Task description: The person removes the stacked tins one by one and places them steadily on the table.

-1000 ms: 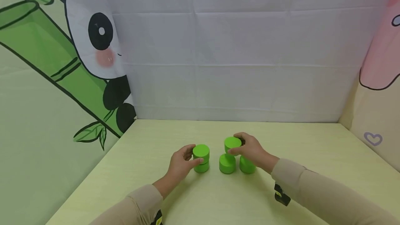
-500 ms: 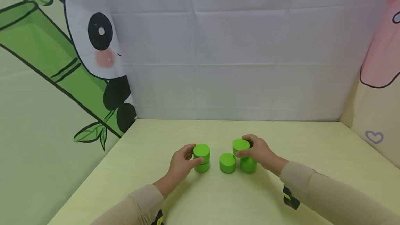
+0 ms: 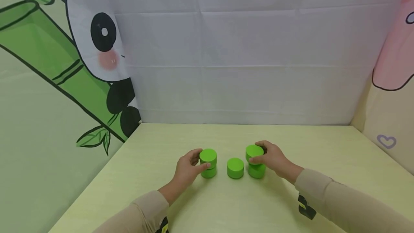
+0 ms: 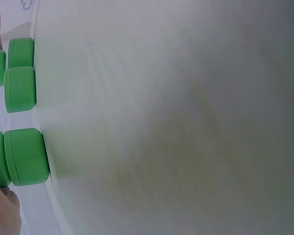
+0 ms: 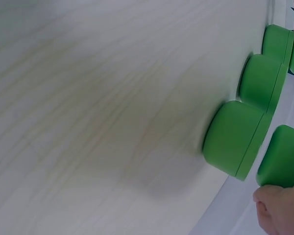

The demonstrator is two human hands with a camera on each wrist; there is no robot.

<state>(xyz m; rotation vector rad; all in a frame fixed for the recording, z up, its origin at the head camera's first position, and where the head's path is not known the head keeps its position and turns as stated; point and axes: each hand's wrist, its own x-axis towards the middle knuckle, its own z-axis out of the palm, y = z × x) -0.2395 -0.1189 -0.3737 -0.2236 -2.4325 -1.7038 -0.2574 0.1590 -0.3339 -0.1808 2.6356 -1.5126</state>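
Left hand (image 3: 187, 170): pinching stacked cylinder (image 3: 208, 156) at its two o'clock
Right hand (image 3: 272, 159): pinching raised cylinder (image 3: 253, 151) at its ten o'clock
Middle cylinder (image 3: 235, 168): standing between them

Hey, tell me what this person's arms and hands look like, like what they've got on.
Both the left hand and the right hand are bare, with no gloves. The left sleeve and right sleeve are plain beige. Beneath each sleeve shows a black piece with a yellow mark; the left one is partly cut off.
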